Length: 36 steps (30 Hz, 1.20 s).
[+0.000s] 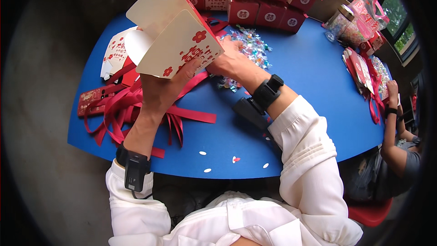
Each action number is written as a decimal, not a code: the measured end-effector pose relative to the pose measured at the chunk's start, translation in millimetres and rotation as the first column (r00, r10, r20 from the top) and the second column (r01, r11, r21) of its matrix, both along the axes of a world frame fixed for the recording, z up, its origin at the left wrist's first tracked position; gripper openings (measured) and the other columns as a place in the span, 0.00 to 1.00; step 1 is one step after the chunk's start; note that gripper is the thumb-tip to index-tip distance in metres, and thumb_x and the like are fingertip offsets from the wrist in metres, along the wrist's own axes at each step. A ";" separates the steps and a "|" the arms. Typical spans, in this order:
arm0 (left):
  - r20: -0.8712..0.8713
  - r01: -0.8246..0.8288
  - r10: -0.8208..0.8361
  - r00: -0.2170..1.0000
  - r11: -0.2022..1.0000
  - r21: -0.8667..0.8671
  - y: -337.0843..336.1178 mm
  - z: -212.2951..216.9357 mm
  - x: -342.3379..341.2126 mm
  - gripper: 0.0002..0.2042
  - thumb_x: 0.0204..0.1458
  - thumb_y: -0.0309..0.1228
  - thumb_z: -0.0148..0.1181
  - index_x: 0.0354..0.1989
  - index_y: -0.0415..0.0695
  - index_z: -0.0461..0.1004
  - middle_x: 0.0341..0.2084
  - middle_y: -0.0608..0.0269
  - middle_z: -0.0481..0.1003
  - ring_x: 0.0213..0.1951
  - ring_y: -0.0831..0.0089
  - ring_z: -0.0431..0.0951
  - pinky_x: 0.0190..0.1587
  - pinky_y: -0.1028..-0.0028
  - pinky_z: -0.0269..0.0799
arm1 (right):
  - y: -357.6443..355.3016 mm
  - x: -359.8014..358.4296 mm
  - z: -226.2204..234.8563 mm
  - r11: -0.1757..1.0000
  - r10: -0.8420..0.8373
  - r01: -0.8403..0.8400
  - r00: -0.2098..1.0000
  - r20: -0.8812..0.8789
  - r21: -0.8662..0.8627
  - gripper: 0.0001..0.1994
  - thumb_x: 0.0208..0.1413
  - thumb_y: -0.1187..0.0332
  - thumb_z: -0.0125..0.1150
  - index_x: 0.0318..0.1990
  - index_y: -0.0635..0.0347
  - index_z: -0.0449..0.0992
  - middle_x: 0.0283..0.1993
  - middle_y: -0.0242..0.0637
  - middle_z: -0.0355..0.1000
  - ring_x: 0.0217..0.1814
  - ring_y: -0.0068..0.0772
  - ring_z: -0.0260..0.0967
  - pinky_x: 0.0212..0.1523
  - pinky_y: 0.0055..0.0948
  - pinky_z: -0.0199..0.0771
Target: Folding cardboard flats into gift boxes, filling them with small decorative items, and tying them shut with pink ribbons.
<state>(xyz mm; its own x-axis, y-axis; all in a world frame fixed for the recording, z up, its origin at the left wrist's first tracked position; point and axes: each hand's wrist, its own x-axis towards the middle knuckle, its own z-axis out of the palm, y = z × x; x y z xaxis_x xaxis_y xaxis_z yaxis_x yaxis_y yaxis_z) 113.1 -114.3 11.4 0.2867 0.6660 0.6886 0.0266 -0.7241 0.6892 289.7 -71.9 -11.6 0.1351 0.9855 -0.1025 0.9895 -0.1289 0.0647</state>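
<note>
A white and red paper gift box (182, 45) with red flower prints is held up above the table, tilted, with its long flaps standing open. My left hand (170, 84) is closed round the printed side from below, thumb on the outside. At the box's lower right end my right hand (230, 59) grips with curled fingers, partly hidden by the box. Just beyond my right hand lies a heap of shiny wrapped candies (252, 48). Dark red ribbons (120, 111) are strewn below and left of my left hand.
Finished red boxes (268, 11) are stacked at the back of the blue table (309, 77). Flat box blanks (116, 54) and a red phone (91, 100) lie at the left. At the right are a candy jar (341, 20), more blanks (359, 70) and another person's arm (390, 123).
</note>
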 end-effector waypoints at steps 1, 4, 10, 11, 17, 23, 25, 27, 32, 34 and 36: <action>0.035 0.020 -0.020 0.999 1.000 -0.013 -0.8 0.5 0.3 0.17 0.48 0.27 0.73 0.46 0.37 0.78 0.35 0.59 0.83 0.36 0.72 0.83 0.40 0.74 0.80 | 0.7 1.5 5.0 0.998 -0.019 0.019 1.000 0.013 -0.063 0.31 0.54 0.49 0.61 0.65 0.50 0.69 0.69 0.45 0.61 0.75 0.53 0.51 0.66 0.71 0.54; 0.002 -0.024 0.024 1.000 1.000 -0.013 -0.2 0.4 -3.8 0.17 0.49 0.26 0.72 0.46 0.36 0.77 0.36 0.58 0.83 0.37 0.73 0.83 0.40 0.74 0.80 | -11.1 0.6 29.4 0.969 0.028 -0.033 0.999 -0.022 -0.245 0.30 0.55 0.52 0.60 0.64 0.54 0.69 0.69 0.45 0.61 0.72 0.50 0.55 0.68 0.68 0.51; 0.096 0.029 -0.024 0.995 0.999 -0.045 -0.9 2.2 -0.1 0.17 0.47 0.27 0.74 0.45 0.37 0.78 0.35 0.59 0.83 0.35 0.73 0.83 0.38 0.74 0.80 | 9.1 1.3 -2.5 0.907 0.318 -0.297 0.948 -0.023 0.299 0.26 0.55 0.58 0.58 0.62 0.54 0.71 0.66 0.50 0.63 0.70 0.54 0.57 0.68 0.64 0.45; 0.095 0.029 -0.024 0.995 0.999 -0.043 -0.2 0.9 0.9 0.17 0.47 0.27 0.74 0.45 0.37 0.78 0.35 0.59 0.83 0.35 0.73 0.83 0.38 0.74 0.80 | 16.1 -1.6 -6.5 0.884 0.375 -0.327 0.923 -0.087 0.335 0.26 0.55 0.57 0.58 0.61 0.54 0.71 0.65 0.50 0.64 0.69 0.54 0.58 0.67 0.63 0.46; 0.010 -0.039 0.039 0.999 0.999 0.028 4.1 -2.9 -7.4 0.17 0.47 0.28 0.74 0.44 0.37 0.79 0.34 0.59 0.83 0.34 0.72 0.83 0.37 0.74 0.79 | 40.8 -23.9 -29.7 0.745 0.624 -0.415 0.710 -0.325 0.523 0.25 0.54 0.57 0.60 0.59 0.53 0.72 0.61 0.49 0.67 0.65 0.53 0.63 0.62 0.56 0.56; -0.071 -0.040 0.043 0.997 0.998 0.044 2.4 2.7 -8.5 0.20 0.52 0.29 0.70 0.50 0.35 0.72 0.40 0.55 0.80 0.39 0.71 0.82 0.42 0.73 0.80 | 62.0 9.9 -33.7 0.681 0.675 -0.406 0.671 -0.307 0.610 0.24 0.53 0.56 0.62 0.57 0.52 0.73 0.57 0.48 0.71 0.60 0.52 0.68 0.57 0.50 0.66; -0.022 -0.012 0.012 1.000 0.999 -0.034 3.0 2.5 -8.0 0.20 0.52 0.29 0.70 0.50 0.35 0.72 0.40 0.55 0.80 0.39 0.70 0.82 0.42 0.72 0.80 | 64.7 28.4 -31.9 0.678 0.666 -0.404 0.692 -0.280 0.614 0.23 0.53 0.56 0.63 0.56 0.51 0.73 0.56 0.48 0.72 0.58 0.52 0.69 0.55 0.47 0.69; 0.025 -0.021 0.022 0.999 0.999 -0.024 3.9 1.9 -6.1 0.18 0.51 0.29 0.71 0.47 0.35 0.74 0.37 0.56 0.81 0.37 0.72 0.82 0.40 0.74 0.80 | 59.7 43.3 -24.5 0.690 0.663 -0.427 0.696 -0.275 0.584 0.23 0.52 0.56 0.63 0.55 0.51 0.73 0.55 0.47 0.73 0.57 0.52 0.71 0.54 0.45 0.72; 0.066 -0.036 0.036 0.997 0.999 -0.003 5.3 1.6 -7.0 0.17 0.49 0.29 0.73 0.45 0.36 0.77 0.34 0.58 0.82 0.35 0.74 0.83 0.37 0.76 0.80 | 39.3 56.6 -20.6 0.790 0.613 -0.508 0.653 -0.445 0.342 0.17 0.51 0.56 0.65 0.48 0.49 0.80 0.43 0.42 0.79 0.49 0.48 0.76 0.50 0.43 0.75; 0.068 -0.047 0.046 0.997 0.999 0.006 8.7 1.0 -9.4 0.18 0.49 0.28 0.73 0.46 0.36 0.76 0.35 0.58 0.82 0.36 0.74 0.83 0.38 0.76 0.80 | 34.8 53.3 -15.2 0.835 0.550 -0.473 0.721 -0.421 0.282 0.16 0.51 0.55 0.65 0.46 0.49 0.81 0.44 0.42 0.79 0.49 0.47 0.76 0.49 0.42 0.75; 0.075 -0.038 0.038 0.996 0.999 -0.003 8.1 1.9 -8.5 0.18 0.49 0.28 0.73 0.46 0.36 0.76 0.35 0.58 0.82 0.36 0.74 0.83 0.39 0.76 0.80 | 34.4 62.3 -5.0 0.826 0.553 -0.412 0.723 -0.414 0.384 0.15 0.56 0.53 0.62 0.44 0.48 0.82 0.44 0.45 0.78 0.50 0.47 0.75 0.52 0.41 0.74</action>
<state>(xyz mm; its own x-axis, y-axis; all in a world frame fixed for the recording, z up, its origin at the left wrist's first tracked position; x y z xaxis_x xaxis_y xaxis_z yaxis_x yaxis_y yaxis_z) 104.6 -106.2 13.3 0.2083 0.6764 0.7064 0.0021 -0.7226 0.6913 352.0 -37.5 -16.6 -0.3651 0.9000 0.2381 0.8043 0.4338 -0.4061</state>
